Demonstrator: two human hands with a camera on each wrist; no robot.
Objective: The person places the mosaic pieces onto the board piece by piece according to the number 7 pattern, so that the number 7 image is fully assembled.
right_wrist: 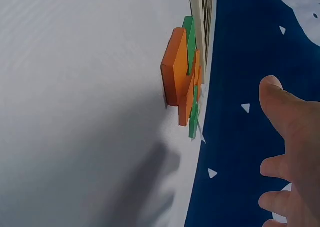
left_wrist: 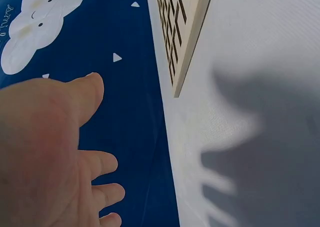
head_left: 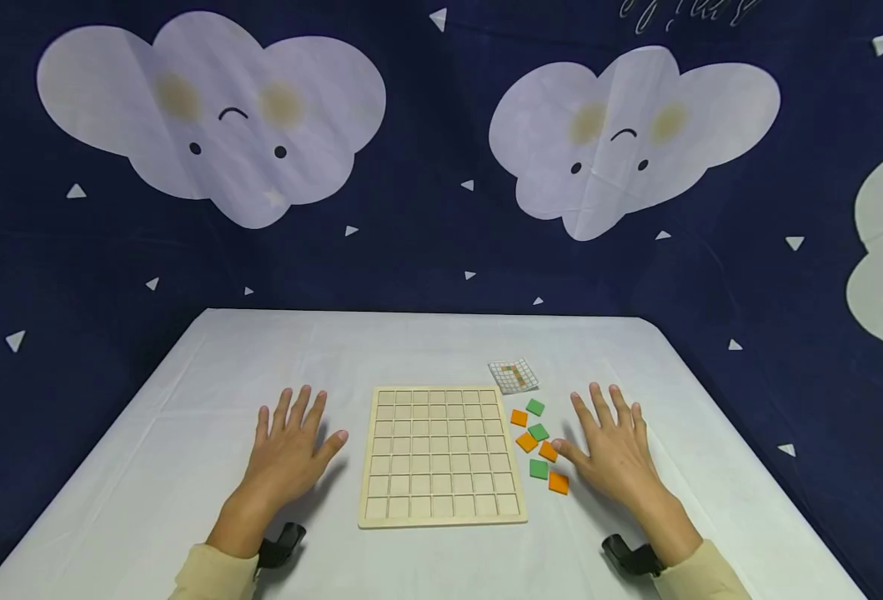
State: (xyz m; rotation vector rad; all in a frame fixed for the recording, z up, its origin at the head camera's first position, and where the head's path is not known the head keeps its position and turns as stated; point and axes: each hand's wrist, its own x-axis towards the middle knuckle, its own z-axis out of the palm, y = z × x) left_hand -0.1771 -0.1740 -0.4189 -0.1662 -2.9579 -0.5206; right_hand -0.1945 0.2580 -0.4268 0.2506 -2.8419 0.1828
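Between the two hands a pale wooden board with a square grid lies flat on the white table. My left hand hovers left of it, fingers spread, holding nothing; in the left wrist view the same hand is apart from the board's corner. To the board's right, orange tiles and green tiles lie loosely scattered. My right hand, fingers also spread and holding nothing, is over the table just right of the tiles. Its thumb appears apart from the tiles in the right wrist view.
A small card printed with a grid and coloured squares lies beyond the board's far right corner. White cloth covers the table. Behind hangs a dark blue curtain with clouds and small white triangles. Each wrist wears a black strap mount.
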